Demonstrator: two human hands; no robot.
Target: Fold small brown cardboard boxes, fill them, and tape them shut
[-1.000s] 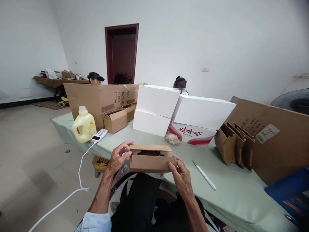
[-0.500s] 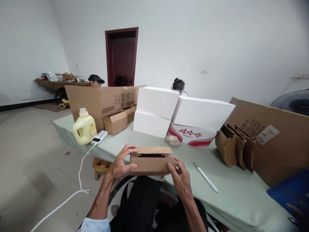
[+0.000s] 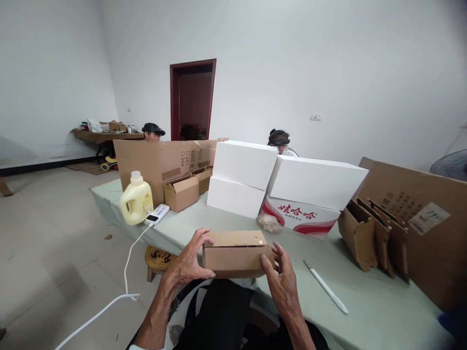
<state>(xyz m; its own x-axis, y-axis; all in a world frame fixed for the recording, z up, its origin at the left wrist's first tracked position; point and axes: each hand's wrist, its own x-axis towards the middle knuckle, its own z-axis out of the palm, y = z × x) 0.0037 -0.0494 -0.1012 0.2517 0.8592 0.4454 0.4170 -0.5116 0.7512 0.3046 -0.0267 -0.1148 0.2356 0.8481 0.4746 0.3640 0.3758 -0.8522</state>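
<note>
A small brown cardboard box (image 3: pixel 233 261) is held at the near edge of the table, its long side facing me. Its top flap lies nearly down, with only a thin dark slit along the front edge. My left hand (image 3: pixel 189 260) grips the left end, thumb low on the front and fingers over the top. At the right end, my right hand (image 3: pixel 282 272) has its thumb on the front face and its fingers around the side. To the right of that hand lies a slim white craft knife (image 3: pixel 326 287).
The table (image 3: pixel 365 311) carries a yellow jug (image 3: pixel 135 201), a white power bank (image 3: pixel 157 214) with a cable, and small cardboard boxes (image 3: pixel 181 193). White boxes (image 3: pixel 241 165), a crumpled clear bundle (image 3: pixel 270 223) and folded cartons (image 3: pixel 359 233) stand behind. Two people sit beyond; a stool (image 3: pixel 158 257) is at left.
The box's top flap has come down, narrowing the wide dark opening to a slit. Both hands stay on the box ends. The whole view has shifted slightly.
</note>
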